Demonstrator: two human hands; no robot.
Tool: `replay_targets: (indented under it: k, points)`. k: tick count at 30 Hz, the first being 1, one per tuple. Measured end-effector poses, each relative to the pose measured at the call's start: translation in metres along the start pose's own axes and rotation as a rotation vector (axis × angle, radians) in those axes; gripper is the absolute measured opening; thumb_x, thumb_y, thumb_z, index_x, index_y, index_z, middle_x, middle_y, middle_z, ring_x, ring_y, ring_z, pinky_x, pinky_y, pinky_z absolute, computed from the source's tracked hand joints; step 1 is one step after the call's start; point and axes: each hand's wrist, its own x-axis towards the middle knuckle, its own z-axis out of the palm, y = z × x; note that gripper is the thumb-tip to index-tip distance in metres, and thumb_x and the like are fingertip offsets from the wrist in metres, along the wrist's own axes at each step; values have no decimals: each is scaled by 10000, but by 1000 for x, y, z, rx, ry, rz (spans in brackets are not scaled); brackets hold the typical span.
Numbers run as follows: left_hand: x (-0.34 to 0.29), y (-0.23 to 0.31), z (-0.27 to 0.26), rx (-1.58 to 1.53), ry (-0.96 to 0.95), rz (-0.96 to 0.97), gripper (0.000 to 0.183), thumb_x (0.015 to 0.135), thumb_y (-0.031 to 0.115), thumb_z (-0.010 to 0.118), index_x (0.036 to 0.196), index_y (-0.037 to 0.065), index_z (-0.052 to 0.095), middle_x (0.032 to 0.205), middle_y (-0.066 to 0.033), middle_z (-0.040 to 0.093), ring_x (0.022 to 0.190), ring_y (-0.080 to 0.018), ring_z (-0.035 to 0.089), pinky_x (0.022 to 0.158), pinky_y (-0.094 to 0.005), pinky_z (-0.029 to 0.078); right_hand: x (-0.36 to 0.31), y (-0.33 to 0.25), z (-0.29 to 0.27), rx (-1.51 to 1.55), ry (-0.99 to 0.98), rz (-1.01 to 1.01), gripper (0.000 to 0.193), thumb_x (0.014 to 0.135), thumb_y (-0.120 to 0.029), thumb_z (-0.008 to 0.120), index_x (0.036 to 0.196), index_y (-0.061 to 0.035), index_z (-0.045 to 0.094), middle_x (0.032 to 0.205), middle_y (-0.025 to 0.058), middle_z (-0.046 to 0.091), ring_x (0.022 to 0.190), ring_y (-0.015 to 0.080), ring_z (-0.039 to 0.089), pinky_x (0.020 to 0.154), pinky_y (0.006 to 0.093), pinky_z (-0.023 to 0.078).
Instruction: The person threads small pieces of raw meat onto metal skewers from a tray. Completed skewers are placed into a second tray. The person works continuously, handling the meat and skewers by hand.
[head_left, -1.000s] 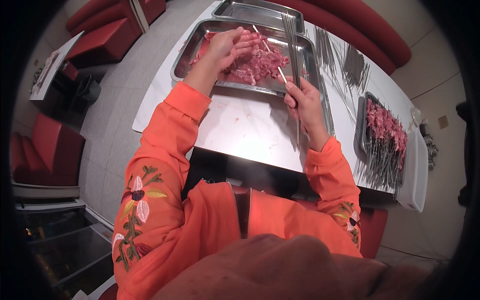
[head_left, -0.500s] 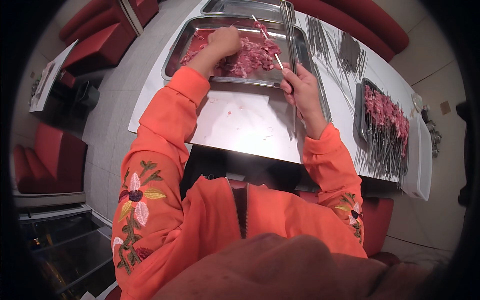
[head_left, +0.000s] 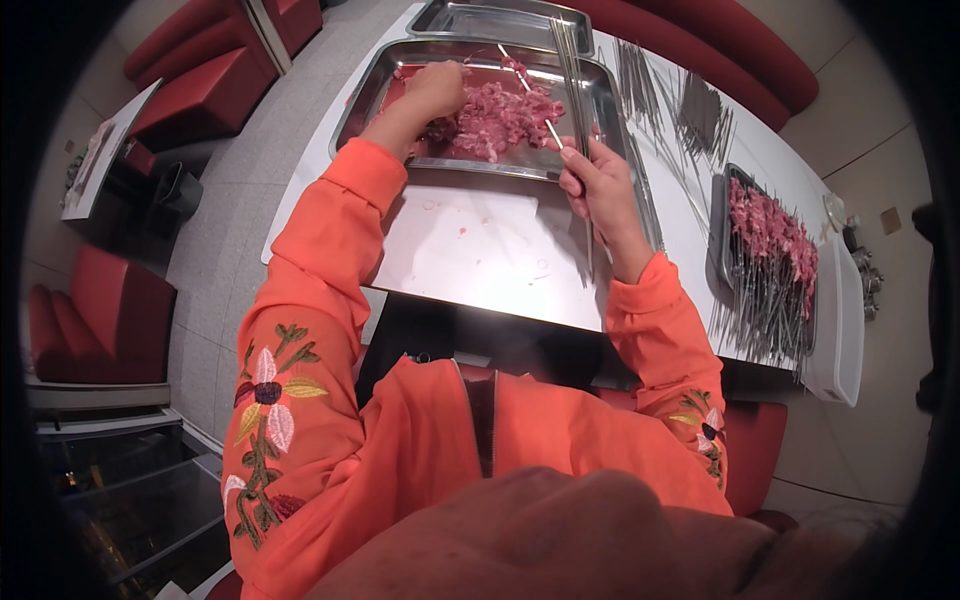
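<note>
A metal tray (head_left: 385, 72) holds a heap of raw, cut meat (head_left: 497, 118). At the heap's left side is my left hand (head_left: 437, 90), its fingers curled down and closed; what they grip is hidden. My right hand (head_left: 603, 180), at the tray's front right corner, grips a light-coloured skewer (head_left: 551, 130) between thumb and forefinger. This skewer slants up and left over the meat, with pieces of meat along its upper part. A bundle of thin metal skewers (head_left: 575, 75) also runs through the right hand, roughly upright in view.
Another metal tray (head_left: 500, 22) stands beyond the first. Loose metal skewers (head_left: 704, 112) lie on the white table (head_left: 460, 240) at right. Farther right, a dark tray (head_left: 722, 215) holds several loaded meat skewers (head_left: 770, 235), beside a white plastic bin (head_left: 845, 320). Red benches (head_left: 740, 45) surround the table.
My left hand has shifted left and slightly down over the tray. The meat on the skewer sits lower, nearer the heap, while my right hand stays almost in place.
</note>
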Motion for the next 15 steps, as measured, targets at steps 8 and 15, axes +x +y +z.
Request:
replay_targets:
  k: [8, 15]
  points:
    - [-16, -16, -27, -1277, -201, -347, 247, 927, 276, 504, 981, 57, 606, 827, -71, 661, 712, -166, 645, 654, -288, 534, -3, -3, 6, -29, -35, 15, 240, 910, -168, 507, 1070, 0, 564, 547, -36, 409, 395, 25, 309, 346, 177, 232]
    - [-25, -7, -21, -1959, -211, -311, 328, 941, 273, 475, 1044, -34, 529, 1101, -214, 590, 1018, -313, 593, 857, -373, 510, -8, -6, 11, -77, -122, 74, 245, 914, -182, 512, 1077, -9, 572, 540, -43, 398, 389, 15, 295, 346, 169, 214]
